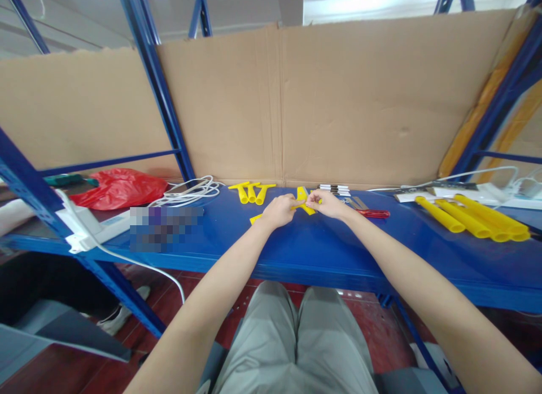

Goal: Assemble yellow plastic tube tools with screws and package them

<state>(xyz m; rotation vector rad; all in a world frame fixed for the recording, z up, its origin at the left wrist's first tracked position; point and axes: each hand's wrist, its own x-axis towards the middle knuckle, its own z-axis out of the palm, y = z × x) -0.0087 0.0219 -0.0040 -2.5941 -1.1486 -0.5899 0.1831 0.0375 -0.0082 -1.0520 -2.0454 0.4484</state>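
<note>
My left hand (278, 211) is closed around the stem of a yellow T-shaped piece (305, 201). Its flat crosspiece points away to the right, and a yellow stem end shows to the left of the hand. At the right side of the crosspiece, my right hand (322, 204) has its fingertips pinched together. Whatever lies between those fingertips is too small to make out. Behind the left hand, several similar yellow T-shaped pieces (260, 194) rest side by side on the blue table (237, 236).
Red-handled tools (373, 214) and small black-and-white items (334, 189) lie beyond my right hand. Yellow tubes (463, 220) are on the right. White cables (190, 192), a red plastic bag (121, 189) and a power strip (99, 227) occupy the left. A cardboard wall (339, 100) stands behind.
</note>
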